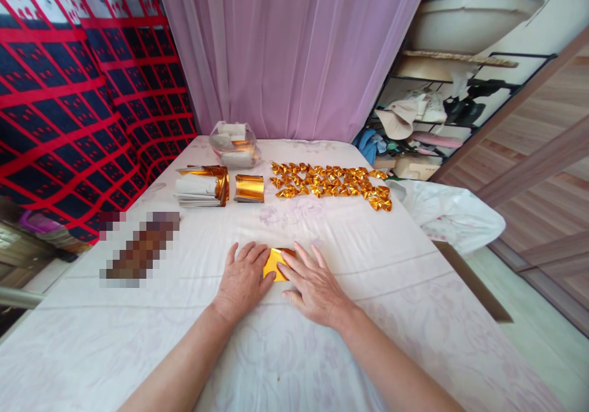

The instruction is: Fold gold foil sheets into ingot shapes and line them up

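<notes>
Head view: white-sheeted tabletop [414, 314] under both hands. Beyond fingers, folded gold pieces [331, 185], gold paper stacks [202, 188]. Left hand [242, 283] & right hand [313, 286] flat, fingers spread, gripping nothing, pressing gold paper [273, 263] betw. fingertips.

Home bedroom: sheeted bed [414, 314], pink curtain [285, 50], cluttered clothes rack [427, 117].
</notes>
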Demonstrator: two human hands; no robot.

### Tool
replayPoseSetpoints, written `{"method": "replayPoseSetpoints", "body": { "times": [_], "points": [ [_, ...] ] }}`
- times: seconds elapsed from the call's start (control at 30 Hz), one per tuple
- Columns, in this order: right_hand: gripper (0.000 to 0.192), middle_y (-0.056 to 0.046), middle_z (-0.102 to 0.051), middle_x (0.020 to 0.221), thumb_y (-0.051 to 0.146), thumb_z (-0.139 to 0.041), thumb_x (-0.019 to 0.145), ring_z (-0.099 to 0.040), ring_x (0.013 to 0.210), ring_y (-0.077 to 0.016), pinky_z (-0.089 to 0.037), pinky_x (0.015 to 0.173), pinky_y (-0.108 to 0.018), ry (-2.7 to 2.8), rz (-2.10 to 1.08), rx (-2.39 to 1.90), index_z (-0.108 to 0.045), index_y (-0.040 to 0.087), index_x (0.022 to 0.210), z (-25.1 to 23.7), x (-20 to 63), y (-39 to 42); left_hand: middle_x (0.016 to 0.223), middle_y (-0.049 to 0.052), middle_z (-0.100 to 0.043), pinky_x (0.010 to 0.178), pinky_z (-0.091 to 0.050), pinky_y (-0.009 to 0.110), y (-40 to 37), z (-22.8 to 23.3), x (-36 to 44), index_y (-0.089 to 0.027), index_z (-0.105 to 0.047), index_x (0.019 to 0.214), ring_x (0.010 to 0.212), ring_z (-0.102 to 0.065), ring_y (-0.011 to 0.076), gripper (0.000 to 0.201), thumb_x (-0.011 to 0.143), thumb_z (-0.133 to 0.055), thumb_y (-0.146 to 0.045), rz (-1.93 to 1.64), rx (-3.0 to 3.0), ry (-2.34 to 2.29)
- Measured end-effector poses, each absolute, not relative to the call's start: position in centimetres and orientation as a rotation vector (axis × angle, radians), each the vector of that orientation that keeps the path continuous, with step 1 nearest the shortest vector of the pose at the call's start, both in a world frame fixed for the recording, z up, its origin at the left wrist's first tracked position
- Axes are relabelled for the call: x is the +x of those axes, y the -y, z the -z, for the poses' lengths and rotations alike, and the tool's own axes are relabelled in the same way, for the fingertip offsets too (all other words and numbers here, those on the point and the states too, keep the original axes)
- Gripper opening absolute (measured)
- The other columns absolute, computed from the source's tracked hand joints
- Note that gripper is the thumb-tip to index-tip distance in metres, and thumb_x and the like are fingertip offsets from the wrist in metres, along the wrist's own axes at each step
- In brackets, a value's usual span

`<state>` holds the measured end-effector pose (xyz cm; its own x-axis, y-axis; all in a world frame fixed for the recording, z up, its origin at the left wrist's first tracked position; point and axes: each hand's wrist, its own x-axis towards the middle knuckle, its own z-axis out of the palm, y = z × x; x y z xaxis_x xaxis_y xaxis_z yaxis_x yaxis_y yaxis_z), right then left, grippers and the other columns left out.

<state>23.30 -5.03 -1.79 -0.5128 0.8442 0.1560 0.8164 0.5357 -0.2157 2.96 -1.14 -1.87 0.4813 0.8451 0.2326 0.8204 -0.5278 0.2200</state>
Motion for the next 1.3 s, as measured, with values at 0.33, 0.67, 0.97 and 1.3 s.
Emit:
{"method": "replayPoseSetpoints", "body": {
  "times": [0.33,0.67,0.97,1.3],
  "points": [
    [0.063,-0.009,-0.033,0.155,0.049,-0.052,0.092,-0.019,0.145,-0.0303,-0.015,0.116,-0.056,2.387,-0.203,-1.698,-0.041,0.019,0.146,2.9,23.0,5.0,0.129,0.009,-0.063,0.112,-0.026,0.058,1.1,2.1,3.1,-0.024,-0.061,0.124,0.125,-0.050,0.0318,0.039,0.086,-0.059,-0.032,-0.479,2.623,-1.493],
    [0.050,-0.009,-0.049,0.145,0.043,-0.056,0.091,-0.030,0.140,-0.0303,-0.016,0.116,-0.057,2.385,-0.215,-1.624,-0.053,0.020,0.135,1.6,23.3,4.3,0.143,0.014,-0.050,0.110,-0.030,0.056,0.3,2.8,1.2,-0.023,-0.056,0.129,0.133,-0.041,0.0343,0.064,0.074,-0.071,-0.051,-0.459,2.632,-1.347],
    [0.058,-0.016,-0.043,0.148,0.050,-0.062,0.086,-0.029,0.140,-0.0323,-0.018,0.116,-0.056,2.393,-0.120,-1.540,-0.056,0.013,0.131,2.3,23.6,4.4,0.134,0.012,-0.059,0.108,-0.034,0.054,0.5,2.1,1.1,-0.021,-0.060,0.125,0.123,-0.052,0.0306,0.051,0.082,-0.065,-0.047,-0.510,2.607,-1.330],
    [0.024,-0.008,-0.071,0.095,0.024,-0.046,0.094,-0.064,0.087,-0.0208,-0.049,0.079,-0.034,1.968,-0.194,-1.364,-0.068,0.021,0.103,1.6,23.1,4.2,0.124,0.013,-0.066,0.096,-0.049,0.044,-0.1,2.7,1.0,-0.020,-0.054,0.130,0.114,-0.061,0.0274,0.053,0.088,-0.057,-0.053,-0.892,2.295,-1.315]
  ]
}}
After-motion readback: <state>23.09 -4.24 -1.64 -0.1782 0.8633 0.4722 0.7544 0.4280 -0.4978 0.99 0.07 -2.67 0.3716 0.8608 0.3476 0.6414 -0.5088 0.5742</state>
